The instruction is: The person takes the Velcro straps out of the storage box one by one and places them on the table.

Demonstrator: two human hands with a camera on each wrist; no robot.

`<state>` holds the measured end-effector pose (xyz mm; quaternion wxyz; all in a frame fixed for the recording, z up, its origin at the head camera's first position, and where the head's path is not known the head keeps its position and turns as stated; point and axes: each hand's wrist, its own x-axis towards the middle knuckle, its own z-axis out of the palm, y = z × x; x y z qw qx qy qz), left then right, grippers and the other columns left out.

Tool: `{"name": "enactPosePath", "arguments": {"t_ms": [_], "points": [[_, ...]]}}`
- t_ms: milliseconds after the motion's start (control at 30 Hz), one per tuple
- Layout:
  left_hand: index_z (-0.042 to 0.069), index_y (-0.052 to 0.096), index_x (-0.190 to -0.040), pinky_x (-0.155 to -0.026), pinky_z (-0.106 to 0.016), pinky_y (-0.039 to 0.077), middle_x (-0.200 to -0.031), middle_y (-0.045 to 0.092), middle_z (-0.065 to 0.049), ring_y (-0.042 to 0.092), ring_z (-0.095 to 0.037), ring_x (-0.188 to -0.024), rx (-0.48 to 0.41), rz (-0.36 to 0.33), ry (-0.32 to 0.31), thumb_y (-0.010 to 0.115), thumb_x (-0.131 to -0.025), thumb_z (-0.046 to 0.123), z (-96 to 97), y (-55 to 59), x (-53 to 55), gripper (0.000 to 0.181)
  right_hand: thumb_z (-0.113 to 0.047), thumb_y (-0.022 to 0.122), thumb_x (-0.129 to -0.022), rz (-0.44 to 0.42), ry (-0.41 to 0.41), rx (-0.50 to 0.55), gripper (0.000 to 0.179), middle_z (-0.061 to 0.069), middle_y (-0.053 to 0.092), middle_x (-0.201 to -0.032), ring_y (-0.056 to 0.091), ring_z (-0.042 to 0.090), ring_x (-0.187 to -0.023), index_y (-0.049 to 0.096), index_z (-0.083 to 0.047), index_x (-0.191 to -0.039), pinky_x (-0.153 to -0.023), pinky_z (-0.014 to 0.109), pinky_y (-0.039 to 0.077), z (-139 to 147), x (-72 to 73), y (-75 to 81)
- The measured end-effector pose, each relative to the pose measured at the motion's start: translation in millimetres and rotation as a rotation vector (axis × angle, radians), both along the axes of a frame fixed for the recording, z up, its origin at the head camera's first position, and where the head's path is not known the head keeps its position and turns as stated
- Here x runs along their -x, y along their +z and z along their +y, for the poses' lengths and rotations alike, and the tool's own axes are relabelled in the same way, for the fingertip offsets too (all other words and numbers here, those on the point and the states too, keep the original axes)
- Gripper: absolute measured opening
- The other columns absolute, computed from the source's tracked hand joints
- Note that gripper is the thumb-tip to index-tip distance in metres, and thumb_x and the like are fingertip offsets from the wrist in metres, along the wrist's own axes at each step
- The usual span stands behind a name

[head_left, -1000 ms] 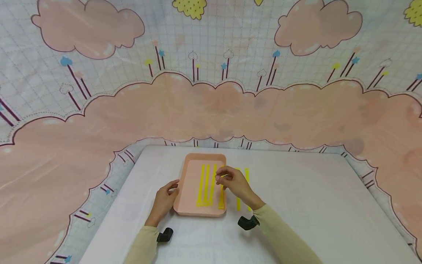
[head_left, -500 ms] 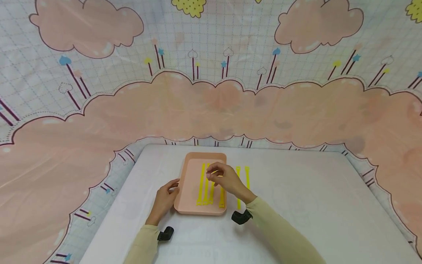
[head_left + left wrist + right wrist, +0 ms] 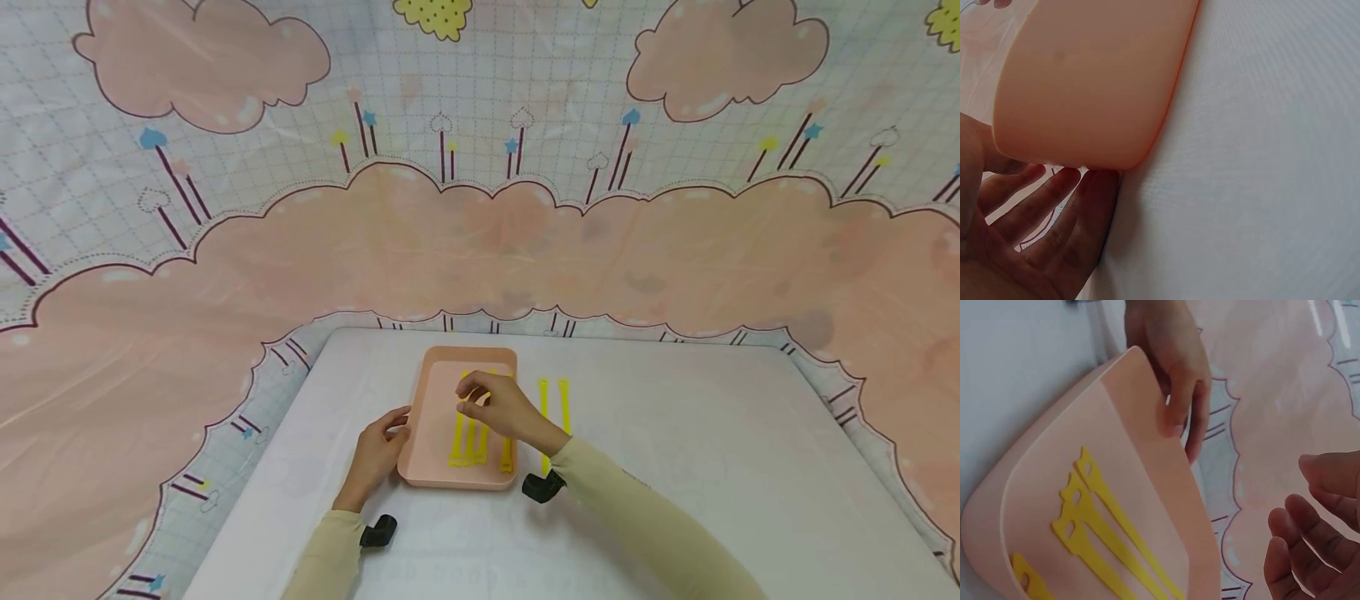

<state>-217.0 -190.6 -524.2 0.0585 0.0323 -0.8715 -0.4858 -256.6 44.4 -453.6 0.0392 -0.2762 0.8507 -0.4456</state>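
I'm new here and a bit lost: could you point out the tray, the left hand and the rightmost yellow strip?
Tray (image 3: 431, 429), head view: its bare floor, toward the left.
Left hand (image 3: 377, 452), head view: the back of the hand.
Rightmost yellow strip (image 3: 566, 407), head view: its visible upper stretch.

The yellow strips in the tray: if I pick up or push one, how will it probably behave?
The yellow strips look thin and narrow, so one is probably light and may bend a little. They lie flat in the tray, so a push would likely slide them, not roll them.
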Motion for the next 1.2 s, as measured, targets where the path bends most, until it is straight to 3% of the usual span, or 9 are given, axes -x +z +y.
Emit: {"name": "enactPosePath", "arguments": {"t_ms": [267, 533, 1033, 1200], "points": [[0.005, 0.059, -0.134, -0.075, -0.029, 0.055, -0.121, 0.066, -0.021, 0.069, -0.03, -0.098, 0.002, -0.015, -0.005, 0.059, -0.095, 0.007, 0.6, -0.5, 1.3, 0.039, -0.02, 0.072, -0.09, 0.116, 0.052, -0.162, 0.02, -0.001, 0.067, -0.106, 0.061, 0.014, -0.097, 0.065, -0.013, -0.108, -0.079, 0.024, 0.05, -7, 1.3, 4.4], [0.005, 0.059, -0.135, -0.075, -0.032, 0.056, -0.122, 0.065, -0.022, 0.068, -0.028, -0.097, 0.01, -0.027, -0.006, 0.059, -0.095, 0.006, 0.2, -1.1, 1.7, 0.04, -0.023, 0.069, -0.092, 0.243, 0.159, -0.343, 0.028, 0.002, 0.065, -0.117, 0.061, 0.018, -0.107, 0.062, -0.013, -0.118, -0.096, 0.031, 0.05, -12, 10.4, 3.9], [0.006, 0.058, -0.136, -0.078, -0.034, 0.057, -0.123, 0.065, -0.021, 0.069, -0.03, -0.1, 0.017, -0.017, -0.011, 0.058, -0.096, 0.007, -1.3, -2.1, 1.8, 0.04, -0.02, 0.069, -0.092, 0.291, 0.249, -0.558, 0.03, 0.006, 0.06, -0.126, 0.056, 0.021, -0.113, 0.062, -0.015, -0.121, -0.099, 0.036, 0.05, -18, 32.9, 2.0], [0.007, 0.058, -0.136, -0.077, -0.032, 0.056, -0.124, 0.066, -0.021, 0.069, -0.029, -0.099, 0.023, -0.025, -0.013, 0.058, -0.096, 0.008, -1.4, -3.5, 1.7, 0.04, -0.023, 0.07, -0.092, 0.345, 0.281, -0.645, 0.033, 0.002, 0.058, -0.126, 0.055, 0.02, -0.114, 0.061, -0.017, -0.123, -0.099, 0.037, 0.049, -22, 39.7, -2.7]]}}
